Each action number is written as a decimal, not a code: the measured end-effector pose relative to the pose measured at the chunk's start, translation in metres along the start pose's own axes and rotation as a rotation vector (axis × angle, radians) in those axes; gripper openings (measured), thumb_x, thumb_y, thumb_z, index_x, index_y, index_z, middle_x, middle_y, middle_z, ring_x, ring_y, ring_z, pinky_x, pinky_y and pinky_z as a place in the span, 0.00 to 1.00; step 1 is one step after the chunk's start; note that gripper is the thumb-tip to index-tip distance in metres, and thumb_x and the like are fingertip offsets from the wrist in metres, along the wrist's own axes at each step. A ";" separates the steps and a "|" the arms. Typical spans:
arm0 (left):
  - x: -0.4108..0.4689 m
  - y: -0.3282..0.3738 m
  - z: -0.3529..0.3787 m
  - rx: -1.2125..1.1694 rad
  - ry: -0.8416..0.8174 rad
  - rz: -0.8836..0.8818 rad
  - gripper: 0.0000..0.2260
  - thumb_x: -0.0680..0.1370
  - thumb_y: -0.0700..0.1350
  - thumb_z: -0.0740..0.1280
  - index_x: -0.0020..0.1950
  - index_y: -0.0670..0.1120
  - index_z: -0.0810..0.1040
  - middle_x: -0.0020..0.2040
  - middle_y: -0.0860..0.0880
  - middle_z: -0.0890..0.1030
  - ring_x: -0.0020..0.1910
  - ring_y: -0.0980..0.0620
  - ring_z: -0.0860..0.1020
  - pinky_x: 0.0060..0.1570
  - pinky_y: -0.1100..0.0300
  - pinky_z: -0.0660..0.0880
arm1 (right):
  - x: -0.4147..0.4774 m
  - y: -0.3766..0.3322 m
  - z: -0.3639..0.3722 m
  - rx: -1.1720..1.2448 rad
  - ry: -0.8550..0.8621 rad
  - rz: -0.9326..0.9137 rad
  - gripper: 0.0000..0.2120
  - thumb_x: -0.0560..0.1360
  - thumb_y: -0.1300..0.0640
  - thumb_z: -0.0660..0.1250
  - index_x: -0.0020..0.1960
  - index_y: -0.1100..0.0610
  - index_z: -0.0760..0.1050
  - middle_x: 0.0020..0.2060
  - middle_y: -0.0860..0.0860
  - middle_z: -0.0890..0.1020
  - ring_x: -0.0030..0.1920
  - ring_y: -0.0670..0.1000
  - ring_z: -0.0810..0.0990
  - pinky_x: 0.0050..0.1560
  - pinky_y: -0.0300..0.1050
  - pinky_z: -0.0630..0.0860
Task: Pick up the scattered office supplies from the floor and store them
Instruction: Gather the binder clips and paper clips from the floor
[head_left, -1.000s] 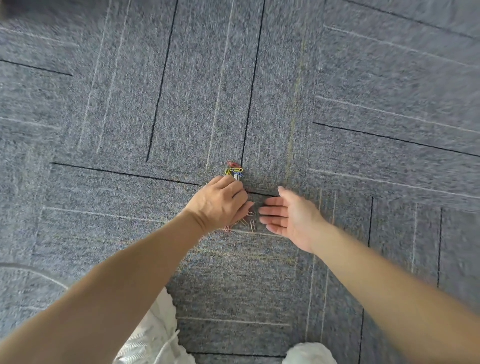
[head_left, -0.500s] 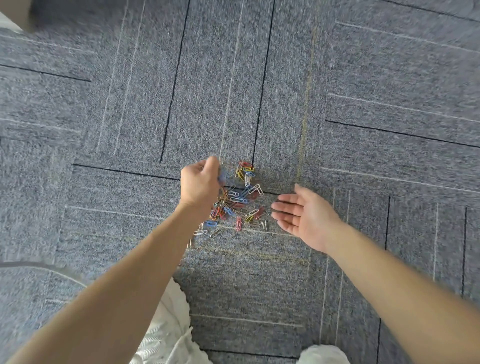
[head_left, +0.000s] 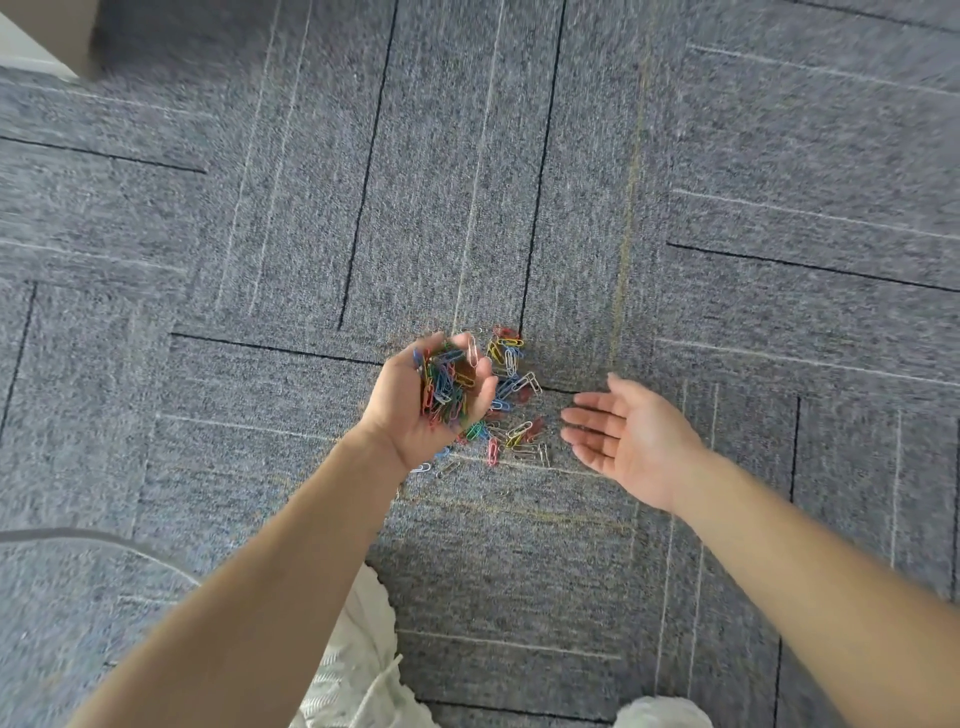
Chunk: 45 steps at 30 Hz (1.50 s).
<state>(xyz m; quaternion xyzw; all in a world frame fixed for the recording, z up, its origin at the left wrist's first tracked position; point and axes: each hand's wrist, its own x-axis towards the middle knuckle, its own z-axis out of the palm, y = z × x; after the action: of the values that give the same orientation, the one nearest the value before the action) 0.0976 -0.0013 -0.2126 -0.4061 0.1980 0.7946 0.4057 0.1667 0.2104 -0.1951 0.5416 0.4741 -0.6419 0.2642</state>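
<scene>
**Paper clips (head_left: 519, 432): location and hand state**

Head view. You will find the coloured paper clips in two groups. One group lies loose on the grey carpet (head_left: 675, 156), about midway between its left and right edges in view, beside the end of a dark line in the pile. The second group is a handful (head_left: 444, 387) resting in your left hand (head_left: 402, 415).

Your left hand is turned palm up over the left side of the loose group. Its fingers and thumb are curled up round the handful like a cup. The fingertips are blurred.

Your right hand (head_left: 631, 436) is just right of the loose group, palm facing the clips. Its fingers are straight and slightly spread, the thumb is raised, and it holds nothing. Whether it touches the carpet cannot be told. The loose group lies between your two hands.

White fabric (head_left: 353, 654) shows at the near edge of the carpet, beside your left forearm. A beige object (head_left: 47, 31) occupies the far-left corner.
</scene>
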 end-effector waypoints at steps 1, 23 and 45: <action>-0.001 0.001 0.000 0.022 0.001 -0.007 0.12 0.81 0.48 0.59 0.44 0.45 0.77 0.42 0.44 0.79 0.40 0.49 0.80 0.38 0.53 0.82 | 0.000 0.000 0.000 -0.003 0.001 -0.001 0.20 0.83 0.47 0.58 0.59 0.62 0.78 0.46 0.57 0.86 0.47 0.58 0.84 0.52 0.52 0.78; -0.018 0.012 0.018 0.662 0.362 0.230 0.11 0.80 0.46 0.61 0.38 0.49 0.70 0.29 0.51 0.72 0.22 0.55 0.64 0.17 0.67 0.56 | 0.021 0.021 0.025 -1.335 0.097 -1.047 0.40 0.78 0.31 0.52 0.79 0.58 0.55 0.79 0.54 0.58 0.79 0.54 0.55 0.78 0.53 0.51; -0.074 0.043 -0.041 0.616 0.507 0.268 0.11 0.79 0.47 0.63 0.36 0.49 0.69 0.29 0.50 0.72 0.22 0.54 0.63 0.18 0.69 0.56 | 0.043 0.068 0.074 -1.649 -0.094 -1.429 0.50 0.75 0.28 0.54 0.80 0.65 0.47 0.79 0.64 0.48 0.79 0.63 0.45 0.77 0.62 0.51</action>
<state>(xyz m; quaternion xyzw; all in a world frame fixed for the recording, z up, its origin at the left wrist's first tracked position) 0.1084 -0.0889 -0.1782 -0.4191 0.5710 0.6187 0.3398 0.1798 0.1243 -0.2606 -0.2273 0.9530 -0.1521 0.1302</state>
